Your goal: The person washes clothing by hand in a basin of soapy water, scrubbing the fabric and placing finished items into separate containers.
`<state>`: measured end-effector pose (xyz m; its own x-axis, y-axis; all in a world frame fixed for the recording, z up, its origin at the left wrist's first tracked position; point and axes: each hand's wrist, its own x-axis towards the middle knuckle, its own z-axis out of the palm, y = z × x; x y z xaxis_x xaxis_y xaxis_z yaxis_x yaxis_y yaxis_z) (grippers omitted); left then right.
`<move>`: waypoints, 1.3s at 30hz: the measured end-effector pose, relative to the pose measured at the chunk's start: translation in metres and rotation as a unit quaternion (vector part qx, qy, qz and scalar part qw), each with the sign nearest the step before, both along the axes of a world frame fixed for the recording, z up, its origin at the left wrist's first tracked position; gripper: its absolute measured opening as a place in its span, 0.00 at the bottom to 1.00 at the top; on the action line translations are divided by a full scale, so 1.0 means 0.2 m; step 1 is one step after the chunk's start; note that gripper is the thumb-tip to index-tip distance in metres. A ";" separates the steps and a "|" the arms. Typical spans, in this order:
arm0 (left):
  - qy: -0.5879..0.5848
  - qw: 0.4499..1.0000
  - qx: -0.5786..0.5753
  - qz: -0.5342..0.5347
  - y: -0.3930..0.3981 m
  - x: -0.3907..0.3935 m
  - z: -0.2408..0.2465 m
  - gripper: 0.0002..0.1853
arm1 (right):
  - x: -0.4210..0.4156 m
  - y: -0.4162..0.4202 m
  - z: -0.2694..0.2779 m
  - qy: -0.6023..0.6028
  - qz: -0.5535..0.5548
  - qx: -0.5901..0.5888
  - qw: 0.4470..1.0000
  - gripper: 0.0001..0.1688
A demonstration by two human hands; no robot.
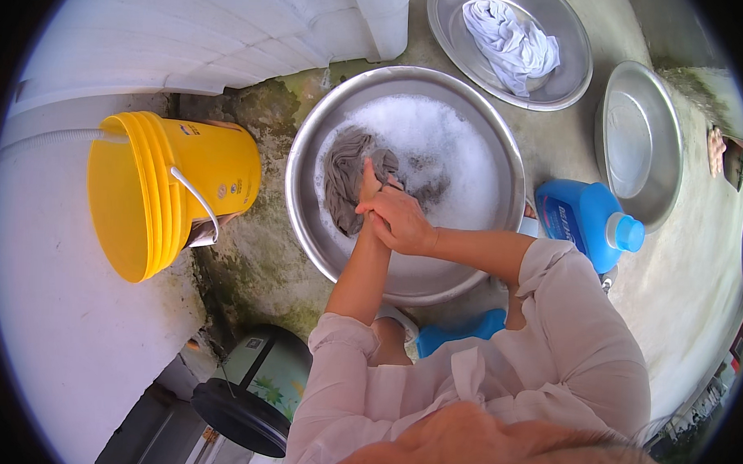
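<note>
In a wide metal basin (400, 282) of sudsy water lies a wet grey-brown cloth (345, 182), bunched at the left side. My left hand (371, 184) is at the cloth's edge, one finger stretched out along it. The other fingers are mostly hidden, so its grip on the cloth is unclear. My right hand (405, 220) crosses over from the right and is wrapped around my left wrist. White foam (466, 155) covers much of the water, and a darker patch of cloth shows through it right of my hands.
A yellow plastic bucket (220, 165) with a hose in it is at left. Beyond the basin, a metal basin (570, 85) holds white cloth (507, 43). Another metal basin (639, 137) stands at right, near a blue detergent bottle (584, 218). A green, black-topped bin (262, 375) is lower left.
</note>
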<state>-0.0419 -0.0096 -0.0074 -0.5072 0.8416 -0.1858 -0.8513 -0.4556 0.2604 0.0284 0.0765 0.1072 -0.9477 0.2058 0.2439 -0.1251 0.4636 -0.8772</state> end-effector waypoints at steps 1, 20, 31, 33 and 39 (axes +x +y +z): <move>-0.022 0.985 -0.153 0.076 0.08 0.03 0.08 0.19 | -0.03 0.09 -0.05 -0.109 -0.037 -0.064 0.991 0.18; 0.527 0.731 -0.400 -0.167 -0.12 -0.24 1.19 0.17 | -0.03 0.64 0.13 -0.373 0.246 -0.309 0.839 0.22; 0.797 0.237 -0.546 -0.103 0.29 -0.15 0.27 0.36 | -0.03 0.63 -0.45 -0.246 -0.210 0.246 0.914 0.32; 0.800 0.239 -0.544 -0.080 0.29 -0.09 0.20 0.38 | 0.01 0.57 -0.51 -0.249 -0.171 0.306 0.903 0.29; 0.811 0.199 -0.469 -0.288 0.21 -0.23 0.09 0.38 | 0.13 0.44 -0.59 -0.308 -0.015 0.363 0.879 0.20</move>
<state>-0.0882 0.0331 0.0114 -0.4097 0.8280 -0.3828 0.8582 0.4921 0.1458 0.0546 0.1653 -0.0115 -0.9425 0.2359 -0.2367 0.2927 0.9245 -0.2443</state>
